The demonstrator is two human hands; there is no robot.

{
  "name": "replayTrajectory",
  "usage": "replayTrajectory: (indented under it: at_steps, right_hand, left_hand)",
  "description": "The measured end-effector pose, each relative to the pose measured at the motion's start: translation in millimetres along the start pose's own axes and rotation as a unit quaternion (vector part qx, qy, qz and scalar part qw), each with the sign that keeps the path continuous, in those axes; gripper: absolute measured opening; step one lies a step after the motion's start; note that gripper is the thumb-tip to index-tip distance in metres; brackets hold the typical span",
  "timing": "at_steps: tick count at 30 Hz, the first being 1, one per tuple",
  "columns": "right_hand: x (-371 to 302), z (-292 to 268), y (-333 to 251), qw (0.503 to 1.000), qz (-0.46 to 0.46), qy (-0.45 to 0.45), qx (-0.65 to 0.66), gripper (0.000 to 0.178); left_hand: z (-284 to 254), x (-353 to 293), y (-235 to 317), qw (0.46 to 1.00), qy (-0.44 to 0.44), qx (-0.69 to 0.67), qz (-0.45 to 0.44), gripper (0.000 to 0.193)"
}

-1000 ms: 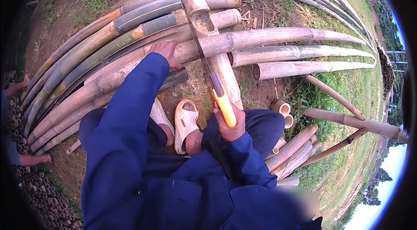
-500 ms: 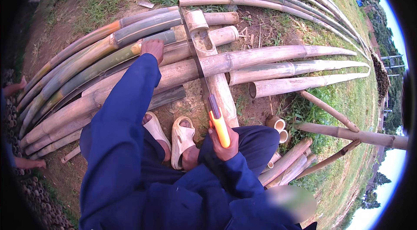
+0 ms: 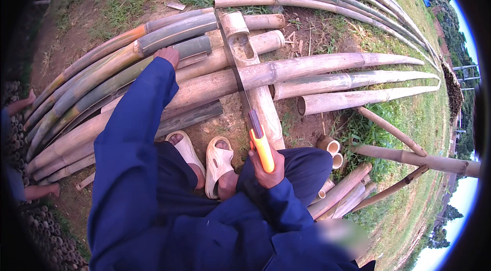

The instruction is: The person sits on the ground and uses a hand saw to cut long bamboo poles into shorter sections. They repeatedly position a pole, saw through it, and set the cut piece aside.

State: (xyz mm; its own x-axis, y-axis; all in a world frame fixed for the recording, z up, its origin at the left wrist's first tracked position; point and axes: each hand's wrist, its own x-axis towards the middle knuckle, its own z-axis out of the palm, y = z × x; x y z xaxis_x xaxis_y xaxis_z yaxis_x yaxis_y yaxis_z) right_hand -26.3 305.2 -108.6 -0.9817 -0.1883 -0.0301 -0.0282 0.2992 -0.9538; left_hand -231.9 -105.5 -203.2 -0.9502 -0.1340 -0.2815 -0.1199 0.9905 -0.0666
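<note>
My right hand [image 3: 272,170] is wrapped round the orange handle [image 3: 263,151] of a handsaw, close to my knee. The saw's long dark blade [image 3: 237,69] points away from me and lies across a thick pale bamboo pole [image 3: 302,68]. That pole rests over a shorter bamboo piece [image 3: 267,117] with a hollowed opening in its far part. On the left, my left hand [image 3: 168,58] is closed with curled fingers on a bamboo pole among the bundle; its fingertips are hidden. How deep the blade sits in the bamboo cannot be made out.
Several greenish bamboo poles [image 3: 115,61] lie to the left, and more poles [image 3: 327,5] at the far right. Short cut bamboo tubes [image 3: 329,145] lie beside my right knee. A pole frame [image 3: 409,157] stands right. Another person's hand [image 3: 52,189] shows at the left edge.
My left hand has shifted left along the bamboo. The saw stays across the pole in nearly the same place, and the whole view has drifted slightly.
</note>
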Motion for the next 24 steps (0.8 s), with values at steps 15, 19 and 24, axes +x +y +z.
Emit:
replayTrajectory:
  at_steps: [15,19,24]
  right_hand:
    - [-40,-28,-25,0.995,0.085,-0.053,0.004,0.029]
    - [-116,-75,-59,0.995,0.05,-0.029,-0.081,0.029]
    - [-22,-32,-22,0.998,0.062,-0.025,-0.011,0.019]
  left_hand:
    - [-36,-98,118,0.99,0.052,-0.078,0.106,0.07]
    - [-31,-101,115,0.987,0.065,-0.078,0.125,0.072]
    - [-40,-91,120,0.99,-0.006,-0.094,0.109,0.073]
